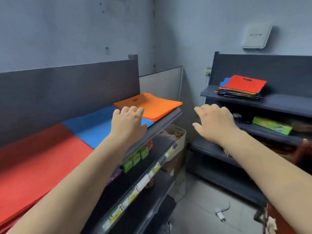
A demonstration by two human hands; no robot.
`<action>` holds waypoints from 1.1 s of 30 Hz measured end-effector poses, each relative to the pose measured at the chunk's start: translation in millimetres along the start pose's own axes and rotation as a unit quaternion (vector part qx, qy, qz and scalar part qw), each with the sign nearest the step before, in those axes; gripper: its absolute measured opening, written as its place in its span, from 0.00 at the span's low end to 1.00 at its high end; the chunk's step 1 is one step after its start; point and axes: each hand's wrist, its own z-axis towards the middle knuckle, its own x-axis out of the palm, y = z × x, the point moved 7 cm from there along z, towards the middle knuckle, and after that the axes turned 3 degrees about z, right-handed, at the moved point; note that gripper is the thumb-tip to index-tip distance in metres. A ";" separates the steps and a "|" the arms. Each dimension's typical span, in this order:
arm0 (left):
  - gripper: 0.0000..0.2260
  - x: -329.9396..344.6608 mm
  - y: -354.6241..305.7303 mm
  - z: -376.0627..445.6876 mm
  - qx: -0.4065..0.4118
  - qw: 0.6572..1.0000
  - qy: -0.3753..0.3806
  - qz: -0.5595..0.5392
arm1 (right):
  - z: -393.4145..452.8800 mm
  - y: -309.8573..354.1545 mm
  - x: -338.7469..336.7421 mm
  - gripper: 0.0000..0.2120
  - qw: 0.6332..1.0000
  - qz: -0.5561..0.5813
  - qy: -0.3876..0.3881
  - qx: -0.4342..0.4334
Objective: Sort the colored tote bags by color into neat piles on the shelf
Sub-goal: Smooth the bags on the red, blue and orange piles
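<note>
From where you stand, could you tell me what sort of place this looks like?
Probably a small shop or its stockroom. Dark metal retail shelving carries price labels along its front edges, small green boxed goods sit on a lower shelf, and tote bags lie in colour piles, such as the orange pile, on top.

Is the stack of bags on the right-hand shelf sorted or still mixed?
Still mixed: the stack has a red bag on top, a blue one poking out behind, and dark and orange edges layered below.

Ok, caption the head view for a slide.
Empty hands between sorted red, blue, orange piles and the unsorted stack.
</note>
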 end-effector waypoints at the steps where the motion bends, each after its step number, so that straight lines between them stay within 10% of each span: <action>1: 0.22 6.0 -15.3 17.2 0.012 1.000 -0.002 -0.011 | 6.8 -15.7 8.6 0.24 1.000 -0.006 0.004 0.013; 18: 0.19 115.6 -251.2 321.3 0.198 0.976 -0.027 -0.086 | 149.5 -266.6 157.0 0.23 0.978 0.009 0.061 0.201; 33: 0.17 186.0 -467.0 500.5 0.253 0.965 -0.038 -0.061 | 256.2 -465.6 298.7 0.21 0.980 -0.008 0.081 0.181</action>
